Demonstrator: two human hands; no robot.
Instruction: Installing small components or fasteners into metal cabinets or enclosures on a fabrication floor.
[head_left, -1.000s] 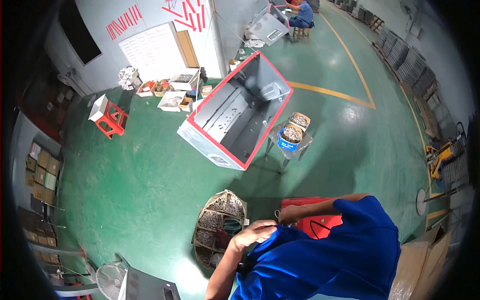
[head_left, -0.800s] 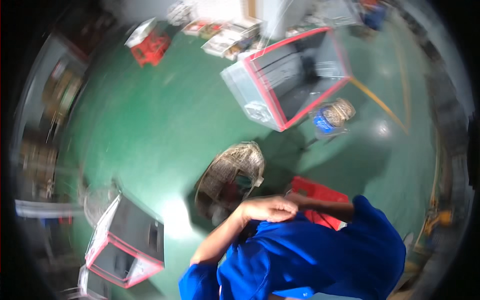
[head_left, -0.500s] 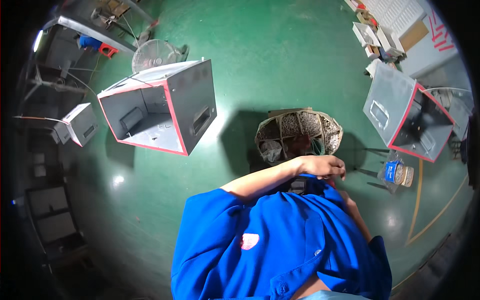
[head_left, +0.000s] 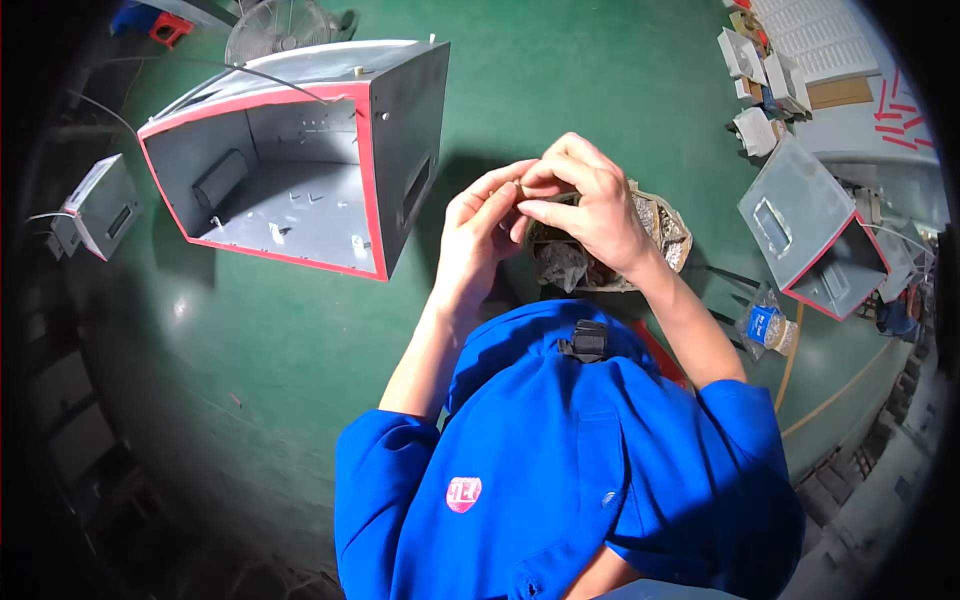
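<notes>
1. A very small part, too small to be identified, is pinched between the fingertips of the left hand (head_left: 478, 240) and the right hand (head_left: 590, 205); both are raised together in front of the chest, directly above a round container (head_left: 655, 228).
2. The grip of each hand is pressed together on the small part: the left thumb and forefinger are closed at its tip, and the right fingers are curled over it from above. Whether it is one piece or two being joined cannot be told.
3. The round container is seen to be packed with silvery bagged parts and is largely hidden behind the hands.
4. A large grey housing with a red rim (head_left: 300, 170) is seen to the left, open toward the camera, with small loose pieces lying inside. A similar grey housing (head_left: 815, 235) lies to the right, and a smaller grey box (head_left: 95, 205) at the far left.
5. A green floor (head_left: 250, 350) lies beneath everything; a blue shirt (head_left: 570, 470) fills the lower picture.
6. A slip is judged possible: so small a part, held only at the fingertips, could be dropped into the container or onto the floor and be lost among the bags.
</notes>
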